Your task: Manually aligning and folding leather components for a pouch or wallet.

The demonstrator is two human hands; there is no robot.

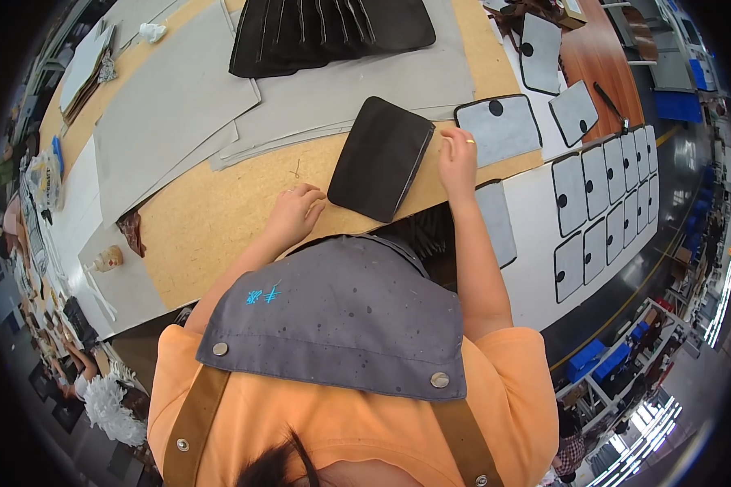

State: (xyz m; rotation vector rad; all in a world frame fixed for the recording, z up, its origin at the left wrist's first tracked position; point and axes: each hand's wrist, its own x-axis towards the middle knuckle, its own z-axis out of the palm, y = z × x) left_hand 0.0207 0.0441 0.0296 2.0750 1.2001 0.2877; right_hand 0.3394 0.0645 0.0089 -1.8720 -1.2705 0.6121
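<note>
The left hand rests loosely curled on the worktop, holding nothing, its fingertips just short of the dark panel's lower left corner. The right hand is half open, fingertips at the panel's right edge, near a grey cut piece. The panel lies flat between both hands, close to the worktop's near edge. It looks thin, light and flexible, best lifted by its two long edges.

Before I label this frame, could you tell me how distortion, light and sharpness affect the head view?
Head view: fisheye bends the workbench edge and darkens the corners; even light, glare only at the lower right; black panel, left hand and right hand are sharp.
</note>
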